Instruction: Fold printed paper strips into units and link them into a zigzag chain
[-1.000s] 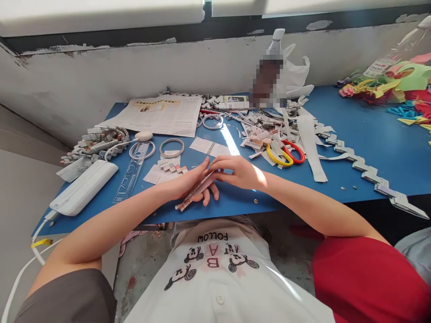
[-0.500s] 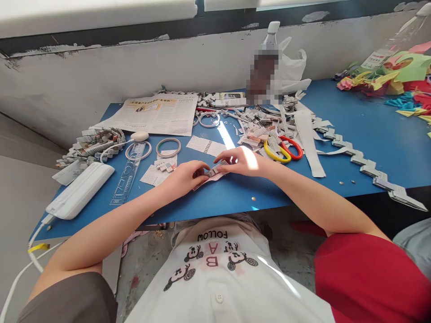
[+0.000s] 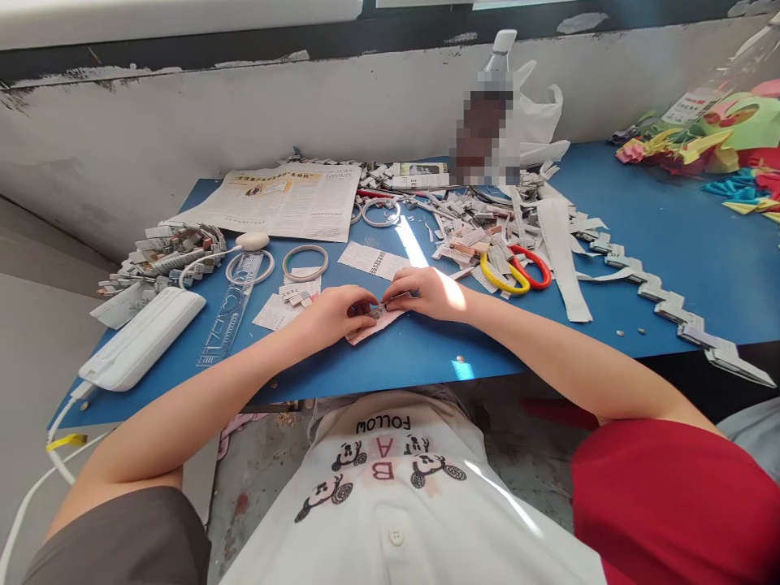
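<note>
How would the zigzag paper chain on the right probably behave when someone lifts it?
The paper chain would probably flex at its joints, since it has many short links. It should feel light, looking like folded printed paper. A push might slide it off, since its near end appears to overhang the blue table.

Around both hands, the tabletop (image 3: 402, 366) is plain blue. The paper piece (image 3: 382, 323) at the fingertips of the left hand (image 3: 341, 315) and the right hand (image 3: 430, 294) is pale pinkish, with some grey print. Beyond the left hand, the newspaper (image 3: 286, 215) is greyish white, with rows of dark print and a yellow-orange panel. Right of the right hand, the scissors (image 3: 539, 270) have one yellow and one red handle. Farther right, the paper pile (image 3: 719, 156) mixes yellow, red, pink, green and blue. Below both hands, the shirt (image 3: 366, 552) is white, with black figures and lettering, partly reddish.
</note>
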Available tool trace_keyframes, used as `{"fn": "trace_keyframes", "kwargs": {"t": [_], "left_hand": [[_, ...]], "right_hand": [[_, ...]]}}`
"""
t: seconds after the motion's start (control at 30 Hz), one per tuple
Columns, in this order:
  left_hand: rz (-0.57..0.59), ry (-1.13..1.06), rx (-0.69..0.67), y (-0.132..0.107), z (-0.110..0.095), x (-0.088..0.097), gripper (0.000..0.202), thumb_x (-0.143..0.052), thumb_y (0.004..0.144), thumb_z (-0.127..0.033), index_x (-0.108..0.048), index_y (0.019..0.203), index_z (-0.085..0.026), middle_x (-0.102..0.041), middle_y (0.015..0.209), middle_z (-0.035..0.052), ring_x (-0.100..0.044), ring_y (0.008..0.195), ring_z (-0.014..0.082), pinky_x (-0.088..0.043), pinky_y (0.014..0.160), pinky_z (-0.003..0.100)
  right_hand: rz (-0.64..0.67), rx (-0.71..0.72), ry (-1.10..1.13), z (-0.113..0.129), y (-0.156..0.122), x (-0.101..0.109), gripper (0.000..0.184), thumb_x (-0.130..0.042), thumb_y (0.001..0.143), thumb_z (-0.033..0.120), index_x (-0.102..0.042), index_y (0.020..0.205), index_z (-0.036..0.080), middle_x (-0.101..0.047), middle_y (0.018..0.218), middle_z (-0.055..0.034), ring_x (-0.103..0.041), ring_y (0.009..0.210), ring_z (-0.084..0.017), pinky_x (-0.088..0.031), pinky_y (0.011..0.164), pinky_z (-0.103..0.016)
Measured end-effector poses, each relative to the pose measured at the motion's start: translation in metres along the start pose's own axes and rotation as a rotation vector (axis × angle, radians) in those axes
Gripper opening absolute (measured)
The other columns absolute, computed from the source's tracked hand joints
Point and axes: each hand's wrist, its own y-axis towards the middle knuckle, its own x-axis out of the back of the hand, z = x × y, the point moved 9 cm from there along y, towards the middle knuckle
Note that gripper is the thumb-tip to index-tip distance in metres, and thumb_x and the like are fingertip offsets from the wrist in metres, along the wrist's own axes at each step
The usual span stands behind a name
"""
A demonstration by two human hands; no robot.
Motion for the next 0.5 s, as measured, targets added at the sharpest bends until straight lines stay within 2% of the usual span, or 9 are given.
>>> {"fn": "trace_keyframes", "kwargs": {"t": [0.13, 0.37, 0.5], "left_hand": [[0.045, 0.052, -0.015, -0.006, -0.006, 0.002, 0.022, -0.056, 0.081, -0.032, -0.066, 0.095, -0.018, -0.065, 0.083, 0.0034, -0.061, 0.078, 0.0193, -0.048, 0.073, 0.030], [0.167, 0.293, -0.086, -0.019, -0.019, -0.002, 0.020, -0.044, 0.084, -0.022, -0.063, 0.083, -0.019, -0.063, 0.095, 0.0044, -0.060, 0.081, 0.0184, -0.042, 0.077, 0.029], [0.202, 0.291, -0.079, -0.021, -0.021, -0.003, 0.016, -0.046, 0.080, -0.021, -0.061, 0.086, -0.020, -0.064, 0.091, 0.0030, -0.059, 0.082, 0.0188, -0.041, 0.078, 0.029]], "right_hand": [[0.021, 0.063, -0.035, 0.005, -0.002, 0.002, 0.019, -0.056, 0.089, 0.023, -0.074, 0.084, 0.019, -0.067, 0.083, -0.0073, -0.061, 0.077, -0.018, -0.048, 0.071, -0.030], [0.077, 0.200, -0.187, 0.011, -0.009, 0.003, 0.023, -0.051, 0.090, 0.025, -0.074, 0.085, 0.020, -0.069, 0.089, -0.0095, -0.062, 0.083, -0.020, -0.048, 0.073, -0.032], [0.117, 0.213, -0.227, 0.014, -0.012, 0.002, 0.022, -0.053, 0.087, 0.022, -0.074, 0.082, 0.020, -0.070, 0.089, -0.0092, -0.060, 0.084, -0.021, -0.047, 0.073, -0.033]]}}
